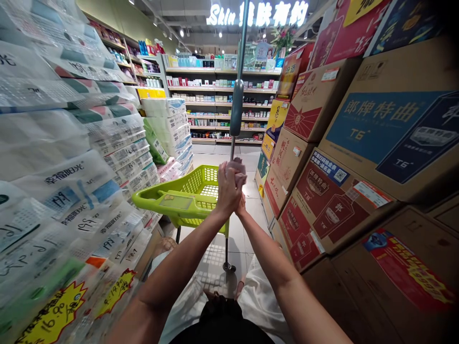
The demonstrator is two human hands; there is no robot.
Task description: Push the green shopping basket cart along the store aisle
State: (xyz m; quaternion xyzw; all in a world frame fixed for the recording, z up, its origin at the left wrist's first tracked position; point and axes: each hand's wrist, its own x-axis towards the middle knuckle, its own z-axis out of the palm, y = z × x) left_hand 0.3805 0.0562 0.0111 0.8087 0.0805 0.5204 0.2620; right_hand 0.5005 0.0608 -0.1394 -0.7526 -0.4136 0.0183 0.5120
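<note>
The cloth, a crumpled mauve bundle, is held up over the aisle, at the lower visible stretch of a metal pole. I see the left hand with its fingers bent in, grasping the cloth; the right hand is tucked behind it, mostly hidden, and I cannot tell what its fingers do. Higher on the pole sits a thick grey grip.

Just left of the hands stands a lime-green cart, its basket walls pierced with holes. A dark wheel touches the pale tiled floor, which runs on to the far end.

Along the left rise plastic-wrapped paper packs, some marked with handwritten figures, with yellow price cards low and near. Cardboard boxes wall the right, printed in blue, red and yellow, some showing bottle pictures. At the far end, shelves hold rows of small cartons and tubs. A lit white sign glows above, and flowers stand at the far right.
</note>
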